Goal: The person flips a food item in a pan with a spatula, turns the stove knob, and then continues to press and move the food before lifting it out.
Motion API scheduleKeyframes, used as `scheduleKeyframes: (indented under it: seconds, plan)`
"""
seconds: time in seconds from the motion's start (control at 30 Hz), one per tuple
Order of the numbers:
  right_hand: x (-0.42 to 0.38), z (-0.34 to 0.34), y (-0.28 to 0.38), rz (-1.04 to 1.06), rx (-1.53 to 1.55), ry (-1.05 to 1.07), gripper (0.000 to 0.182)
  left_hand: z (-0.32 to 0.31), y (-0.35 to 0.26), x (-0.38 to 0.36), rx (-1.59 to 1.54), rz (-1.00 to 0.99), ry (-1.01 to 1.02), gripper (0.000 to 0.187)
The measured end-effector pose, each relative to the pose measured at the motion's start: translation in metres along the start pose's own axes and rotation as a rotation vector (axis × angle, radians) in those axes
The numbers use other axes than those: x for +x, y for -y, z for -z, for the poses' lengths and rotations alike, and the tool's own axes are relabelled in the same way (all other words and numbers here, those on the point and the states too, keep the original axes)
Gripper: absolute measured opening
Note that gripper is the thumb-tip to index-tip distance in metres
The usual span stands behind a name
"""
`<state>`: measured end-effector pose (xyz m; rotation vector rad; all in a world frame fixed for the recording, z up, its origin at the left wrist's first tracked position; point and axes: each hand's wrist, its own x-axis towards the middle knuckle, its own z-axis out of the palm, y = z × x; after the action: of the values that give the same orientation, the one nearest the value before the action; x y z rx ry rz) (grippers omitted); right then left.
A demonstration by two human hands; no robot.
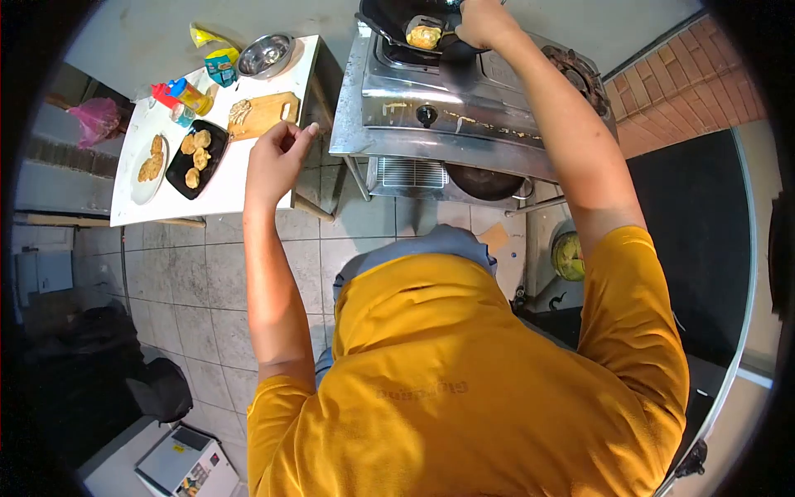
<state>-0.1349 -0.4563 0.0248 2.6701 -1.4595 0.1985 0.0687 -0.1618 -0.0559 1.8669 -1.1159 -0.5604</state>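
My right hand (487,25) is closed around the handle of a spatula (429,22) over a black wok (385,15). A golden-brown piece of food (424,36) rests at the spatula's blade, low in the wok. The wok sits on a metal gas stove (431,91). My left hand (280,157) hangs in the air by the right edge of the white table (240,186), its fingers loosely curled and thumb apart, with nothing visible in it. Just beyond it lies a wooden cutting board (277,108) with pale sliced pieces (240,111) at its left end.
On the table stand a black tray (217,157) of fried pieces, a white plate (145,192) with more, a metal bowl (265,56), sauce bottles (197,101) and a teal packet (221,66). Below the stove is a large dark pan (484,182). A brick wall (671,83) borders the right.
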Motion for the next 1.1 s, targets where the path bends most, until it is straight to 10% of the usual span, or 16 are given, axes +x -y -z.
scheduleKeyframes:
  seconds: [1.1]
  plan:
    - [-0.001,-0.022,-0.065,0.162,0.650,-0.013,0.012,-0.056,-0.073,0.169,-0.110,0.122,0.035,0.029]
